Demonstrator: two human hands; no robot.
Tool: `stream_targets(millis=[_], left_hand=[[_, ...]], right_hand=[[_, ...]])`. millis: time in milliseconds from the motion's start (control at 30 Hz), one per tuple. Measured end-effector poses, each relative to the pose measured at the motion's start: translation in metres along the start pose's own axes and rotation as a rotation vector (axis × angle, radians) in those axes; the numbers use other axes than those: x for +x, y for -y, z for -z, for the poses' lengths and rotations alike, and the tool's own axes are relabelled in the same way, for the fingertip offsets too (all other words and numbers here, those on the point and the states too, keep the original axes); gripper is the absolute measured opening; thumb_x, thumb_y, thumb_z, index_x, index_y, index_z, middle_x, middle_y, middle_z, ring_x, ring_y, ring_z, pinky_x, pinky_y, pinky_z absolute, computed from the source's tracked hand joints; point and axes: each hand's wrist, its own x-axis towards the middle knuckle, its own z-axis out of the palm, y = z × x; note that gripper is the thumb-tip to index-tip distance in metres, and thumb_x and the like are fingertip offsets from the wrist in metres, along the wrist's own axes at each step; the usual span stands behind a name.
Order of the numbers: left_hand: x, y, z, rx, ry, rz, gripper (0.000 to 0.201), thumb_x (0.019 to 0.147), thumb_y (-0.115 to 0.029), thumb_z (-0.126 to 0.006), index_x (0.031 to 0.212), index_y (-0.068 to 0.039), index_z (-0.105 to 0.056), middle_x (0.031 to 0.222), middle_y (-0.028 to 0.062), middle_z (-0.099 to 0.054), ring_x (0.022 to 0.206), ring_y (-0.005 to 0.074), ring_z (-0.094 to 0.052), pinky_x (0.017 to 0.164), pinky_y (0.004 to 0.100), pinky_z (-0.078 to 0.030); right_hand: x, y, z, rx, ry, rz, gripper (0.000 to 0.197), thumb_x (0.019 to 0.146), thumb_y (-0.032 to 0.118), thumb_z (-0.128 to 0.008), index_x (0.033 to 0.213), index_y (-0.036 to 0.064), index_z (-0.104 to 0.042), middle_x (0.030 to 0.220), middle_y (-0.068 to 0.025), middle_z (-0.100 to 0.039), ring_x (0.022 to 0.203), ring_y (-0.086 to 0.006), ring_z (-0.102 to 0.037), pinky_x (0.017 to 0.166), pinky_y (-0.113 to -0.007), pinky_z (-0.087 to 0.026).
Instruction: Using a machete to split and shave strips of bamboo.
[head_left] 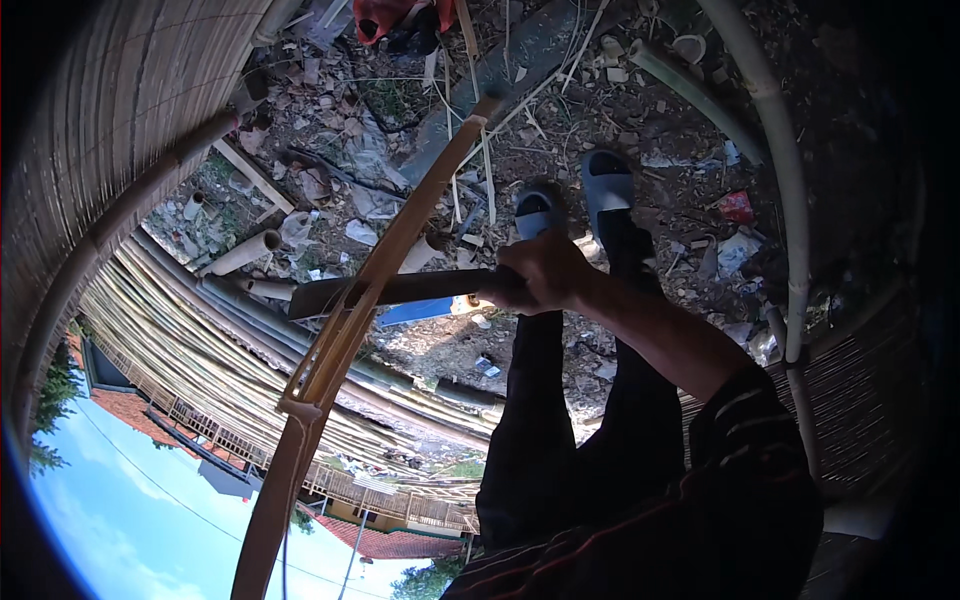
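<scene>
My right hand [545,275] is closed around the handle of a large knife with a broad dark blade [420,287]. The blade points left and crosses a long, light-brown bamboo strip [400,235] at the upper end of a split. Below the blade, thin slivers [325,350] stand apart from the strip down to a node. The strip slants from the upper middle of the view to the lower left edge, where its lower end runs out of sight. My left hand is not in view.
Both my feet, in grey slides [607,185], stand on ground littered with chips and scraps. Cut bamboo tubes [245,253] lie to the left, beside many long poles [240,320]. A thick bamboo pole [770,120] curves along the right. A slatted bamboo surface [110,120] fills the upper left.
</scene>
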Motion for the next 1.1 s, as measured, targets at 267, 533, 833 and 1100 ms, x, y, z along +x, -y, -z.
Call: stream_targets(millis=[267, 533, 833, 1100], left_hand=[[0.047, -0.003, 0.029, -0.077, 0.286, 0.09, 0.041, 0.102, -0.023, -0.044, 0.063, -0.017, -0.037, 0.052, -0.006, -0.032, 0.043, 0.0067, -0.035, 0.038, 0.0202, -0.03], [0.064, -0.01, 0.025, 0.014, 0.347, 0.129, 0.041, 0.102, -0.022, -0.044, 0.062, -0.017, -0.036, 0.052, -0.006, -0.031, 0.043, 0.0068, -0.035, 0.039, 0.0203, -0.03], [0.079, -0.019, 0.016, 0.056, 0.393, 0.128, 0.041, 0.102, -0.022, -0.045, 0.062, -0.018, -0.036, 0.053, -0.006, -0.031, 0.044, 0.0069, -0.034, 0.039, 0.0204, -0.029], [0.083, -0.003, 0.009, 0.043, 0.419, 0.149, 0.042, 0.102, -0.022, -0.045, 0.061, -0.018, -0.036, 0.053, -0.006, -0.031, 0.044, 0.0069, -0.034, 0.04, 0.0206, -0.029]], right_hand=[[0.008, -0.041, -0.014, -0.011, -0.057, 0.03, 0.053, 0.09, 0.052, -0.065, 0.061, 0.0072, -0.064, 0.053, -0.0081, -0.056, 0.053, -0.029, -0.061, 0.066, -0.046, -0.05], [0.013, -0.066, -0.018, -0.054, -0.245, 0.067, 0.058, 0.095, 0.054, -0.056, 0.059, 0.009, -0.062, 0.048, -0.0067, -0.049, 0.045, -0.0272, -0.053, 0.052, -0.045, -0.046], [0.024, -0.084, -0.024, -0.058, -0.187, 0.051, 0.051, 0.089, 0.052, -0.065, 0.062, 0.0093, -0.061, 0.055, -0.01, -0.058, 0.046, -0.0269, -0.058, 0.048, -0.041, -0.047], [0.037, -0.125, -0.015, -0.115, -0.161, -0.406, 0.06, 0.094, 0.058, -0.055, 0.064, 0.0076, -0.067, 0.047, -0.0081, -0.056, 0.042, -0.024, -0.058, 0.043, -0.04, -0.043]])
